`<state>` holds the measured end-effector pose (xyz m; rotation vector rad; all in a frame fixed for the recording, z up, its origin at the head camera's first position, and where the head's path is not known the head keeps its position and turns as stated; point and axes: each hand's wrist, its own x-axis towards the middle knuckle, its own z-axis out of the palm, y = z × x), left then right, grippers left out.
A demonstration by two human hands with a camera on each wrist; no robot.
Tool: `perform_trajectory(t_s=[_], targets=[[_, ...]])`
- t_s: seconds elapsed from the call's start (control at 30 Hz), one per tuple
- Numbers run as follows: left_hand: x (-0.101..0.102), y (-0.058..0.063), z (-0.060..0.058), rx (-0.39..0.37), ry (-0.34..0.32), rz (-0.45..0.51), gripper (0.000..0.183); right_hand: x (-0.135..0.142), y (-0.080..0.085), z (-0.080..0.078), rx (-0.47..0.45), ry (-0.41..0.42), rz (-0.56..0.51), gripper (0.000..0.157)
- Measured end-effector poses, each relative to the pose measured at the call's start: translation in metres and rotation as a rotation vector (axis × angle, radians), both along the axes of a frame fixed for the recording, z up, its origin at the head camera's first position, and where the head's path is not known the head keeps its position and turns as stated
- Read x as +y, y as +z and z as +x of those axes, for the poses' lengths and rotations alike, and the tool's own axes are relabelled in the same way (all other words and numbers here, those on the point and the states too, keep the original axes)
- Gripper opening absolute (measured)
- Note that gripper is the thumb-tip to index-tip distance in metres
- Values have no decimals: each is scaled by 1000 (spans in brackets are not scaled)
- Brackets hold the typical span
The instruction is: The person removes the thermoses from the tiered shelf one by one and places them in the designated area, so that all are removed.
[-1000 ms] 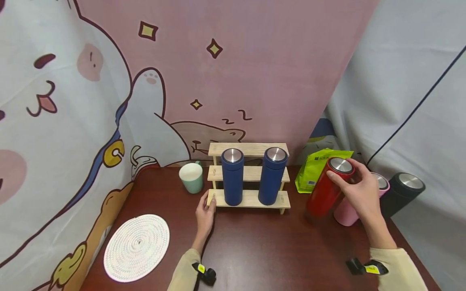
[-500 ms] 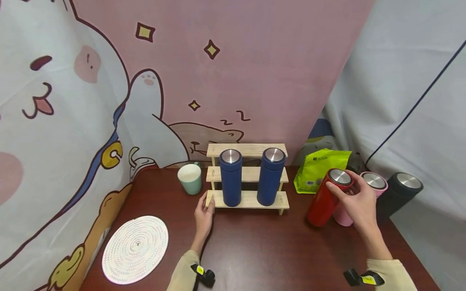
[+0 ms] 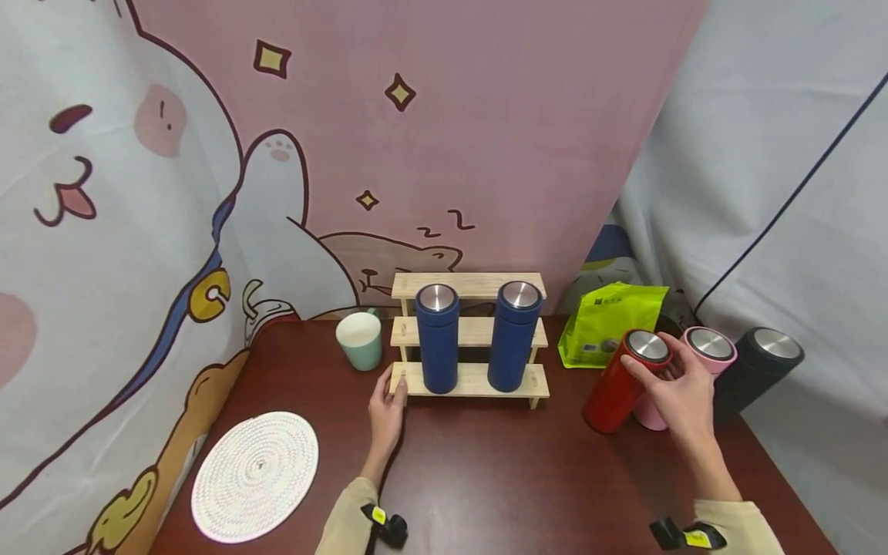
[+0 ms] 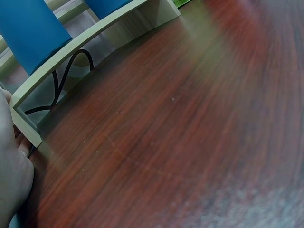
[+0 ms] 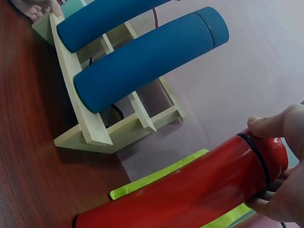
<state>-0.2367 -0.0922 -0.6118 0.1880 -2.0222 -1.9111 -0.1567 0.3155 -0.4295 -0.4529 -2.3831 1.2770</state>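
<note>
Right now my right hand (image 3: pixel 676 381) is clamped round the cap end of the red flask (image 3: pixel 620 381), thumb and fingers pinching just below its steel lid. The flask leans left, its base on the table (image 3: pixel 486 478), just beside the pink flask (image 3: pixel 694 362) and near the black flask (image 3: pixel 759 368), right of the wooden rack (image 3: pixel 469 379).

I judge it rigid and smooth-walled, likely slick, and top-heavy when held this high; a grip lower on the body would steady it better.

My left hand (image 3: pixel 387 405) rests with relaxed fingers against the rack's lower left corner, holding nothing.

The right wrist view shows my thumb on the dark seam ring (image 5: pixel 259 159), which the head view cannot resolve; only the head view shows both blue flasks (image 3: pixel 437 339) upright on the bottom shelf, the green pouch (image 3: pixel 610 320), the mug (image 3: pixel 359 341) and the woven mat (image 3: pixel 255 472).
</note>
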Motion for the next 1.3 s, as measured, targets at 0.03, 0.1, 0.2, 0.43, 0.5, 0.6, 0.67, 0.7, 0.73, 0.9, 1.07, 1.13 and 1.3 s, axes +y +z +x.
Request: perform_trajectory(t_s=[0.03, 0.1, 0.2, 0.43, 0.5, 0.6, 0.67, 0.7, 0.73, 0.9, 1.07, 1.13, 1.3], targets=[[0, -2, 0, 0, 3, -7, 46, 0, -1, 0, -6, -3, -6, 73], [-1, -3, 0, -6, 6, -8, 46, 0, -2, 0, -18, -8, -23, 73], [-1, -3, 1, -13, 0, -11, 46, 1, -2, 0, -27, -12, -41, 74], [1, 24, 13, 3, -24, -22, 45, 4, -3, -1, -19, -6, -49, 75], [1, 30, 16, -1, -27, -29, 45, 4, -4, -1, -17, -3, -44, 75], [2, 21, 13, -7, -13, -23, 45, 4, -5, 0, -12, 2, -40, 75], [3, 12, 8, -11, -2, -26, 45, 4, -6, 0, -6, 7, -37, 75], [2, 7, 6, -4, 0, -32, 45, 4, -6, 0, 0, 12, -34, 75], [2, 2, 3, -4, 3, -32, 45, 4, -7, 0, 5, 18, -29, 75], [0, -3, -1, 9, -1, -33, 45, 7, -7, 0, 35, 58, -4, 74], [0, -4, -2, 13, -14, -24, 45, 11, -5, 2, 54, 102, 24, 74], [0, -4, -3, 18, -14, -21, 45, 13, -4, 2, 57, 115, 39, 75], [-1, -6, -3, 16, -11, -9, 46, 12, 2, 0, 89, 133, 60, 75]])
